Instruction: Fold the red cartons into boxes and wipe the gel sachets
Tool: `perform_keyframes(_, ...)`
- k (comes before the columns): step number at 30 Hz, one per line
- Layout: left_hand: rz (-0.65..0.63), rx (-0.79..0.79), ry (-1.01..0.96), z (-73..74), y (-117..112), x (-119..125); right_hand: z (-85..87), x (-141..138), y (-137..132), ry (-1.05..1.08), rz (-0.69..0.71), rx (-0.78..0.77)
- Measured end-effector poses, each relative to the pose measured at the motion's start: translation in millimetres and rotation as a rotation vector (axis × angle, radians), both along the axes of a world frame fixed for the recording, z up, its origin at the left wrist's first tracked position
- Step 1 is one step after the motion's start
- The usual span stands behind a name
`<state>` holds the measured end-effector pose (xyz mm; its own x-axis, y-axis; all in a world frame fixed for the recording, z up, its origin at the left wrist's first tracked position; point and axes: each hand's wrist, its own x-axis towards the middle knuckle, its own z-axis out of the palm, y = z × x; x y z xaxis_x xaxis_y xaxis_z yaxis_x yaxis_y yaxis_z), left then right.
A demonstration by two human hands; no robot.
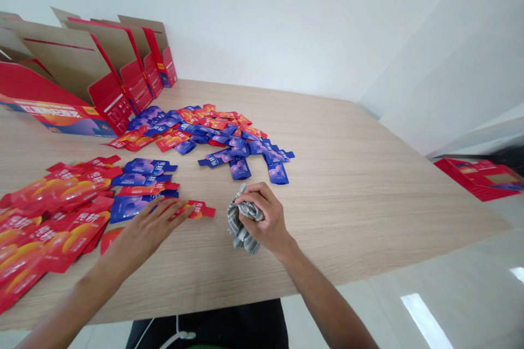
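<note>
My right hand (267, 217) is closed round a crumpled grey-and-white striped cloth (241, 229) on the wooden table. My left hand (158, 223) lies with its fingers stretched out over a red pouch (202, 210), whose spout end sticks out past the fingertips. Just above that hand, blue pouches (139, 180) and a red one lie in a short row. A loose pile of small blue and red pouches (216, 131) spreads across the table beyond both hands.
Larger stacks of red pouches (53, 223) lie at the left. Open red cardboard boxes (110, 101) stand at the back left against the white wall (286, 22). A red box (478, 179) sits off the table's right side. The table's front edge (229, 305) runs near my lap.
</note>
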<state>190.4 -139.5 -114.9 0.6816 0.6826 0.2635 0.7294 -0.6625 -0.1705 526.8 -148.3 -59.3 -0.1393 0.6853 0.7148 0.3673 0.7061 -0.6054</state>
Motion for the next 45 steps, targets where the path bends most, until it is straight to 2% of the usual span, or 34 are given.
perform_keyframes(3,0.062,0.026,-0.009,-2.3,-2.9,-23.4,0.6,0.5,-0.4,-0.011,0.0,-0.001)
perform_keyframes(8,0.132,0.086,0.093,17.0,-9.0,-45.7,-0.6,0.4,0.4,-0.021,-0.016,-0.01)
perform_keyframes(11,0.176,0.096,0.049,23.7,-8.2,-54.0,-1.6,0.3,1.2,-0.013,-0.006,-0.002)
perform_keyframes(17,0.16,-0.033,-0.104,21.0,9.2,-65.4,-0.7,1.3,1.6,-0.017,0.012,0.018)
perform_keyframes(21,0.23,-0.15,-0.21,39.0,43.7,-46.4,-1.5,1.4,1.9,-0.018,0.014,0.01)
perform_keyframes(25,0.369,-0.338,-0.281,58.6,108.8,-10.8,-3.5,1.8,3.3,-0.022,0.023,0.001)
perform_keyframes(28,0.483,-0.337,-0.287,59.9,160.4,9.0,-6.0,2.6,5.7,-0.026,0.019,-0.012)
perform_keyframes(31,0.625,-0.366,-0.3,54.6,194.1,17.8,-8.3,2.9,7.7,-0.022,0.025,-0.018)
perform_keyframes(36,0.73,-0.404,-0.325,54.3,209.2,18.8,-8.6,1.9,5.8,-0.045,0.054,-0.022)
perform_keyframes(41,0.757,-0.45,-0.335,67.6,209.2,23.5,-5.7,1.8,1.9,-0.068,0.067,-0.029)
perform_keyframes(45,0.731,-0.429,-0.356,80.3,196.6,31.4,-4.5,2.3,1.6,-0.041,0.078,-0.016)
